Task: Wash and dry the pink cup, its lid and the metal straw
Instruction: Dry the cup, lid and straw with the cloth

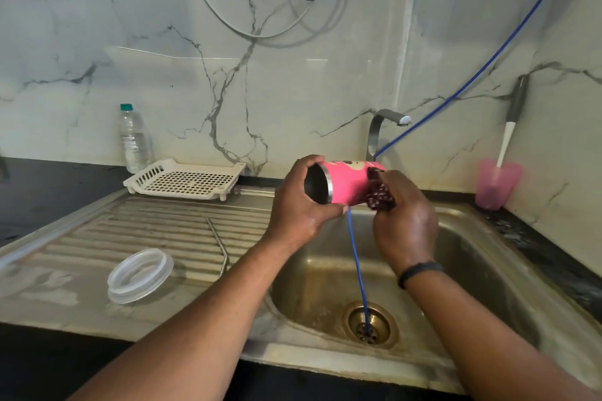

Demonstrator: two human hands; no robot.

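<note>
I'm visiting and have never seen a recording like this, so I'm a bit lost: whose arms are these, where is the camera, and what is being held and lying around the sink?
There is no machine here. The one picture comes from a wide-angle camera worn on a person's head, looking forward and down at their own two bare hands over a steel sink.

The left hand grips the pink cup at its open rim, holding it on its side above the basin. The right hand presses a dark scrubber against the cup's base end.

On the ribbed draining board to the left lie the clear lid and the metal straw, apart from each other. Behind them stand a white rack and a water bottle. A blue hose hangs down into the drain.
</note>
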